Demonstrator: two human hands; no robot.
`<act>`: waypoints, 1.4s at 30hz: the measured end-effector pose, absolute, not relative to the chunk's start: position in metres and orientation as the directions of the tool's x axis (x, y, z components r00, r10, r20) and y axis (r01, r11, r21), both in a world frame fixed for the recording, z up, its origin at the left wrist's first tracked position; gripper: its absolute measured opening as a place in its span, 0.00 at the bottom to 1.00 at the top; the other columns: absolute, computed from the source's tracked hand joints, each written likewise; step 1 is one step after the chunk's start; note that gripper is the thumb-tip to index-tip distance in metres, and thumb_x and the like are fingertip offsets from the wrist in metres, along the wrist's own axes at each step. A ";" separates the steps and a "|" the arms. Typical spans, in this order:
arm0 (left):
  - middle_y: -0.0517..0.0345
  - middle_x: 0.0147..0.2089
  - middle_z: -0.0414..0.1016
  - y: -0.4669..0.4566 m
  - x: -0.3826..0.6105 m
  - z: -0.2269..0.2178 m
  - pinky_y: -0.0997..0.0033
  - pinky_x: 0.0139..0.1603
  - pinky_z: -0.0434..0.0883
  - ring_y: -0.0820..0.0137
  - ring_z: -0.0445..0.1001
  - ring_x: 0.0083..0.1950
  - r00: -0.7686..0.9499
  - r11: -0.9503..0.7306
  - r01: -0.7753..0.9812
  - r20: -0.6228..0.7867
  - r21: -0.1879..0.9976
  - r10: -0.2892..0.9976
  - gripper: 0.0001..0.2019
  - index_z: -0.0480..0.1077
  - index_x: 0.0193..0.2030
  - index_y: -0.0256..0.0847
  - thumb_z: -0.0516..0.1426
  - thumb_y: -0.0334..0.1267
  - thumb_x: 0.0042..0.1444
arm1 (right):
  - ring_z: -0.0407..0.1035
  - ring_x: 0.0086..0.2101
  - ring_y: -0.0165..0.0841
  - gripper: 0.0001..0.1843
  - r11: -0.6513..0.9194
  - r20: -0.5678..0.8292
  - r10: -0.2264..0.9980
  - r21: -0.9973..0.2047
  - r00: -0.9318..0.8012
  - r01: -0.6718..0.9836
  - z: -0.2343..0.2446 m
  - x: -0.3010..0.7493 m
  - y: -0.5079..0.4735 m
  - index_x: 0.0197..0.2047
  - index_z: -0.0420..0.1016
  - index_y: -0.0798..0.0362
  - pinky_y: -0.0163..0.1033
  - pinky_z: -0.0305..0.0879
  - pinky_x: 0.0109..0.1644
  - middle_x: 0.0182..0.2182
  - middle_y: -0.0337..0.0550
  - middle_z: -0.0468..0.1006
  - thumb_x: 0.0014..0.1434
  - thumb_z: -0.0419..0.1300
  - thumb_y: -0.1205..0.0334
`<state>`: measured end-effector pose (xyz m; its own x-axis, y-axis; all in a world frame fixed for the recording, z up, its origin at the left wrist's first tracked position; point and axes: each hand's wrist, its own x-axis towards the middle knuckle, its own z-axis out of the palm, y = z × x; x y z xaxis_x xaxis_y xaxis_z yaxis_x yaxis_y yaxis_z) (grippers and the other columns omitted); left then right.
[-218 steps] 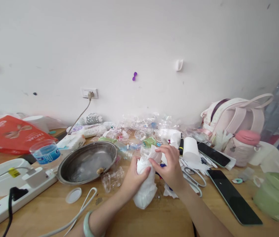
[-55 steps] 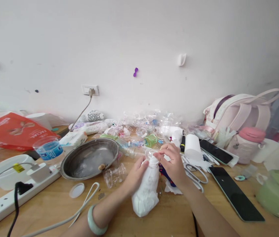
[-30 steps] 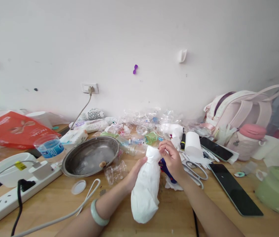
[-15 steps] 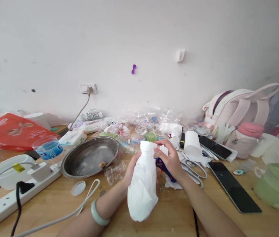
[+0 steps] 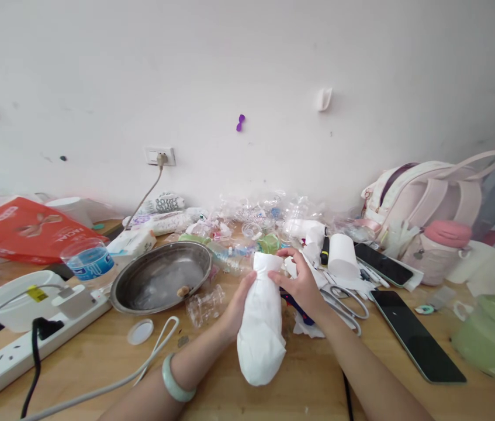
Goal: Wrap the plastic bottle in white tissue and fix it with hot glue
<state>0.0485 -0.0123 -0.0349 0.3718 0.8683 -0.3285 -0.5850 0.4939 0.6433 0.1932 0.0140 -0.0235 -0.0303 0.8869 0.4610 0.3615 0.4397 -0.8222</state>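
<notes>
A bottle-shaped bundle wrapped in white tissue paper (image 5: 261,327) is held above the wooden table, its narrow neck pointing away from me and its rounded end towards me. My left hand (image 5: 239,307) closes on its left side, thumb laid along the neck. From the right, my right hand (image 5: 300,286) pinches the narrow neck between thumb and fingers. What lies under the paper is hidden. Beyond my right wrist, a dark blue object with red marks (image 5: 302,310) lies partly covered by that hand, next to crumpled white paper.
To the left are a metal basin (image 5: 162,278) with a small brown lump, a power strip (image 5: 37,356) and a white cable (image 5: 111,383). A paper roll (image 5: 342,255), a phone (image 5: 416,336) and a green container (image 5: 492,333) stand or lie right. Clear plastic packaging (image 5: 269,210) lines the wall.
The wrapped bundle has shifted slightly right and tilted a little. My left thumb has moved up onto its neck, and my right fingers have come down around the neck. The view has shifted slightly.
</notes>
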 end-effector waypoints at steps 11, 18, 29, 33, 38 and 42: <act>0.67 0.26 0.68 -0.017 0.054 -0.036 0.75 0.28 0.61 0.77 0.64 0.24 0.095 0.161 -0.526 -0.131 0.835 0.987 0.23 0.59 0.35 0.41 0.65 0.50 0.40 | 0.65 0.49 0.43 0.21 0.474 0.523 0.852 -0.775 0.005 0.419 -0.024 0.190 0.012 0.44 0.65 0.47 0.53 0.55 0.56 0.45 0.43 0.72 0.47 0.64 0.53; 0.64 0.30 0.69 -0.012 0.047 -0.042 0.73 0.32 0.64 0.74 0.67 0.30 0.088 0.065 -0.386 -0.034 0.920 0.996 0.27 0.57 0.41 0.41 0.62 0.56 0.43 | 0.64 0.49 0.44 0.23 0.501 0.609 0.793 -0.655 0.002 0.566 -0.023 0.189 0.009 0.46 0.63 0.47 0.54 0.54 0.56 0.46 0.44 0.72 0.48 0.65 0.55; 0.59 0.23 0.72 -0.015 0.050 -0.033 0.73 0.26 0.63 0.73 0.68 0.23 0.285 0.371 -0.543 -0.250 0.753 0.925 0.17 0.67 0.32 0.36 0.61 0.49 0.45 | 0.64 0.49 0.45 0.25 0.508 0.606 0.795 -0.676 0.011 0.534 -0.023 0.194 0.014 0.46 0.64 0.47 0.53 0.54 0.56 0.45 0.45 0.72 0.48 0.65 0.47; 0.51 0.20 0.73 -0.014 0.048 -0.029 0.70 0.25 0.65 0.68 0.70 0.21 0.416 0.526 -0.578 -0.329 0.624 0.848 0.20 0.72 0.28 0.32 0.51 0.49 0.55 | 0.65 0.48 0.44 0.25 0.503 0.616 0.786 -0.682 0.046 0.531 -0.025 0.197 0.019 0.44 0.65 0.47 0.53 0.54 0.56 0.43 0.44 0.73 0.47 0.65 0.45; 0.48 0.20 0.74 -0.017 0.049 -0.023 0.71 0.25 0.66 0.70 0.69 0.20 0.447 0.568 -0.607 -0.351 0.556 0.822 0.28 0.74 0.28 0.31 0.41 0.50 0.60 | 0.65 0.48 0.44 0.24 0.498 0.613 0.789 -0.679 0.042 0.539 -0.023 0.197 0.018 0.44 0.65 0.48 0.52 0.53 0.56 0.44 0.45 0.73 0.48 0.65 0.46; 0.48 0.21 0.74 -0.017 0.049 -0.027 0.70 0.26 0.67 0.69 0.69 0.20 0.470 0.570 -0.605 -0.329 0.556 0.819 0.28 0.74 0.33 0.29 0.40 0.50 0.61 | 0.64 0.48 0.45 0.23 0.516 0.644 0.765 -0.611 -0.002 0.600 -0.022 0.198 0.015 0.45 0.65 0.47 0.51 0.54 0.54 0.45 0.45 0.73 0.49 0.64 0.49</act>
